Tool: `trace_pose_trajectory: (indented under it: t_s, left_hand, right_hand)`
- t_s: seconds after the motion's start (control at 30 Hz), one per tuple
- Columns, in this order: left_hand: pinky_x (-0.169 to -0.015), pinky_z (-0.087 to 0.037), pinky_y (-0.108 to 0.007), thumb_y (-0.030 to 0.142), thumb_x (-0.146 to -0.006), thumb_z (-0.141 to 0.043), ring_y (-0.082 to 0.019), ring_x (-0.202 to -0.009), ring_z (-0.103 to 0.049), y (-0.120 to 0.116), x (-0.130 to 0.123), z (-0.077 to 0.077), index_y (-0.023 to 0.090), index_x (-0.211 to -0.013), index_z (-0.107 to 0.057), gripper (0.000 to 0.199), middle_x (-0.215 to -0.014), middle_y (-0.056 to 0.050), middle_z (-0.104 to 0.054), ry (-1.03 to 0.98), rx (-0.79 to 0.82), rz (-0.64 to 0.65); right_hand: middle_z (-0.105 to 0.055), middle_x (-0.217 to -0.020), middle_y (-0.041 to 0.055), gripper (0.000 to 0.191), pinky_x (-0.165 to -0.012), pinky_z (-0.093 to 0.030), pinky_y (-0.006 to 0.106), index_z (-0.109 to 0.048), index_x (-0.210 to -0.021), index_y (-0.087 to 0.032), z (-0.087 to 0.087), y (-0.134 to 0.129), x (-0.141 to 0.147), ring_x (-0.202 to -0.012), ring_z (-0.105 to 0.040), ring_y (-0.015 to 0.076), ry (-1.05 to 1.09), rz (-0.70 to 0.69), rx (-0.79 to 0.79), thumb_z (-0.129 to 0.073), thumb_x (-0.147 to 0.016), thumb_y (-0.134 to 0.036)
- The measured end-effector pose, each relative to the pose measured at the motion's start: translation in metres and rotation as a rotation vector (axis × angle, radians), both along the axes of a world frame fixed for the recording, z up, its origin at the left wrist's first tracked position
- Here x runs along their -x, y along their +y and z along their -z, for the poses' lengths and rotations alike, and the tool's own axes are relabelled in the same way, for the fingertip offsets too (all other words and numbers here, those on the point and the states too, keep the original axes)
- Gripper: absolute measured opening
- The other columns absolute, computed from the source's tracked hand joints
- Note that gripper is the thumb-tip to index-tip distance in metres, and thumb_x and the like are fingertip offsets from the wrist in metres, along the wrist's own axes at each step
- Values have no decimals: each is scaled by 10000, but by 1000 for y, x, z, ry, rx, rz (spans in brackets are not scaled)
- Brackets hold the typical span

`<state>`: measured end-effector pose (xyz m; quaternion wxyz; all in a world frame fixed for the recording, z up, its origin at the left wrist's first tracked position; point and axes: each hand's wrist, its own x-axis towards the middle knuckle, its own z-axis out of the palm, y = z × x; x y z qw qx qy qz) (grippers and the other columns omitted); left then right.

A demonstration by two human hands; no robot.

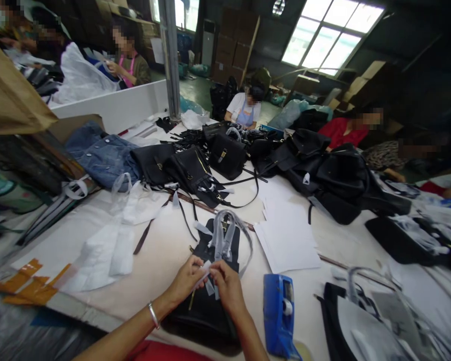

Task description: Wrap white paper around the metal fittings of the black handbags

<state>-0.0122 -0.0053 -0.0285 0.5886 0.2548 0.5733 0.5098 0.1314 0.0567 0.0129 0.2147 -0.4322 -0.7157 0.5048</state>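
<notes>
A black backpack point(201, 316) lies on the table right in front of me, with gold zips and a carry handle point(222, 233) wrapped in clear plastic. Above its middle, my left hand point(190, 276) pinches a small strip of white wrapping point(206, 268). My right hand point(225, 286) closes its fingertips on the other end of this strip, close beside the left. Whether the strip is paper or foam, I cannot tell. A blue tape dispenser point(278, 313) stands to the right of the backpack.
White paper sheets point(289, 235) lie beyond the dispenser. Black bags point(227, 153) are heaped across the table's far side, near a denim jacket point(105, 153). White wrapping point(108, 250) and brown tape point(30, 283) lie left. Co-workers point(244, 108) sit beyond.
</notes>
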Motion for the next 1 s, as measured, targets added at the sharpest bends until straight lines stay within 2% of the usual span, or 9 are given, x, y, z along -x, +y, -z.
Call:
trace_pose_trajectory:
  t_s: [0.13,0.23,0.33,0.5,0.6,0.7,0.77,0.87,1.0]
  left_hand:
    - [-500,-396,-210,453,-800,-627,-119,-514,-577,1,-2,4,207,-927,-430,340,-656,6,-647,-7,-23,-25]
    - [-505,-395,-208,431,-826,-604,-111,-524,-570,2,-2,5,204,-937,-435,304,-678,2,-650,2,-19,-4]
    - [-504,-389,-205,415,-828,-604,-105,-519,-564,4,0,4,201,-928,-432,292,-679,0,-651,-48,4,9]
    - [-511,-384,-187,388,-837,-618,-94,-540,-565,8,12,-2,181,-946,-457,283,-723,-37,-666,-300,59,12]
    - [-520,-388,-180,329,-822,-655,-79,-538,-547,10,22,-4,145,-920,-507,255,-711,-38,-634,-503,85,16]
    - [-514,-382,-174,286,-788,-696,-73,-537,-540,9,28,-4,126,-917,-543,256,-702,-25,-606,-622,116,5]
    - [-517,-383,-175,301,-791,-694,-74,-539,-544,9,29,-3,135,-912,-541,256,-713,-26,-616,-593,110,-10]
    - [-507,-386,-189,382,-804,-672,-97,-526,-561,10,22,1,171,-908,-503,290,-707,-27,-650,-407,65,4]
    - [-491,-394,-207,487,-768,-676,-123,-502,-580,8,10,9,204,-904,-447,389,-658,-2,-653,-179,14,1]
  right_hand:
    - [-636,-779,-4,164,-673,-399,243,-624,-825,-227,5,10,2,-731,-583,158,-81,-52,-95,-469,-869,-259]
    - [-625,-746,-16,166,-677,-409,260,-569,-1001,-234,13,15,0,-707,-593,166,-107,-5,-66,-507,-847,-248]
    - [-590,-668,-48,324,-619,-426,257,-464,-1109,-222,26,19,-1,-623,-577,157,-29,73,73,-575,-806,-256]
    - [-541,-602,-81,361,-431,-370,201,-440,-1064,-209,54,9,14,-429,-453,92,291,193,447,-593,-811,-416]
    - [-525,-565,-79,364,-406,-326,180,-484,-991,-194,66,1,27,-399,-405,66,437,197,541,-566,-823,-506]
    - [-566,-612,-52,402,-423,-341,186,-530,-981,-183,68,3,28,-419,-432,63,471,126,589,-603,-796,-532]
    - [-587,-655,-36,440,-458,-386,200,-553,-1021,-175,65,9,23,-459,-474,74,438,65,618,-643,-767,-523]
    - [-583,-636,-33,466,-490,-420,219,-558,-1095,-163,58,19,18,-492,-516,96,347,34,623,-614,-792,-513]
    - [-570,-592,-32,320,-459,-396,215,-596,-936,-159,53,24,25,-486,-525,111,190,-1,457,-559,-817,-454]
